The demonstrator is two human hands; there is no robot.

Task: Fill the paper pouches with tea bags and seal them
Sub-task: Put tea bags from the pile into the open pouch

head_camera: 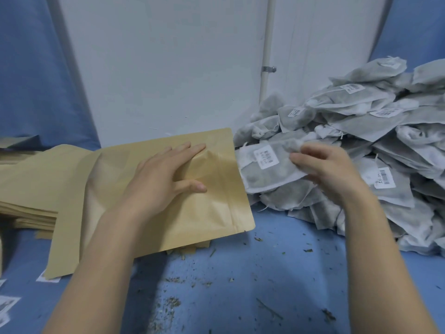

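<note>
A brown kraft paper pouch point(212, 203) lies flat on the blue table, its zip-seal end pointing right. My left hand point(166, 174) rests on top of it with fingers straight and spread. Just right of the pouch's mouth, my right hand point(322, 169) pinches a grey-white tea bag point(262, 174) with a white barcode label, holding its left end at the pouch's right edge. Behind and right of that hand rises a large heap of similar tea bags point(375, 116).
A stack of more kraft pouches point(26, 186) lies at the left, partly under the top pouch. Loose tea crumbs point(173, 302) litter the blue table in front. A white wall with a pipe point(267, 56) stands behind. Small white labels point(7, 302) lie at the lower left.
</note>
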